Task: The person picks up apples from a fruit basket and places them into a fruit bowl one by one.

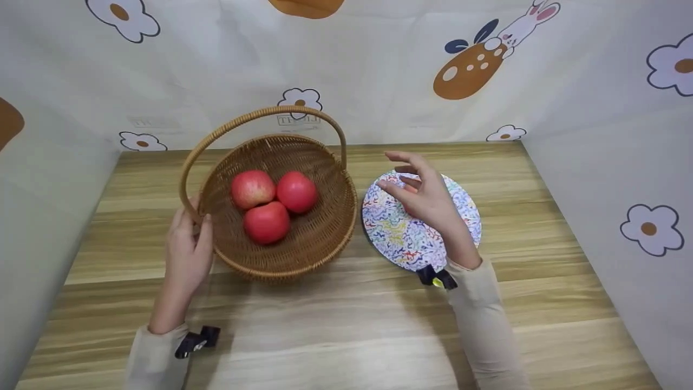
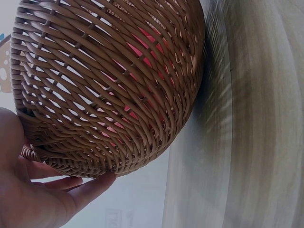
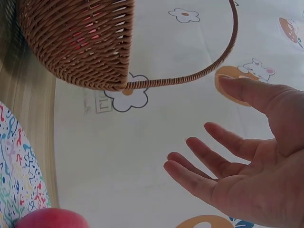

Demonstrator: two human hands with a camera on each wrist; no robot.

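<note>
A brown wicker basket [image 1: 325, 238] with an arched handle [image 1: 260, 112] stands on the left, with three red apples [image 1: 266, 222] inside. My left hand [image 1: 187, 252] grips its left rim by the foot of the handle, thumb on top and fingers against the outer weave. In the left wrist view, those fingers [image 2: 95, 188] lie along the wicker. My right hand [image 1: 427, 197] hovers with fingers loosely spread and nothing in them, above a round multicoloured plate [image 1: 390, 238]. Another red apple [image 3: 53, 219] on that plate shows in the right wrist view; the hand mostly hides it from the head view.
The wood-grain table [image 1: 325, 330] is bounded by pale patterned sheets [image 1: 379, 70] at the back and both sides. The basket and plate sit close together, a narrow strip of table between them. The handle arches high over the basket.
</note>
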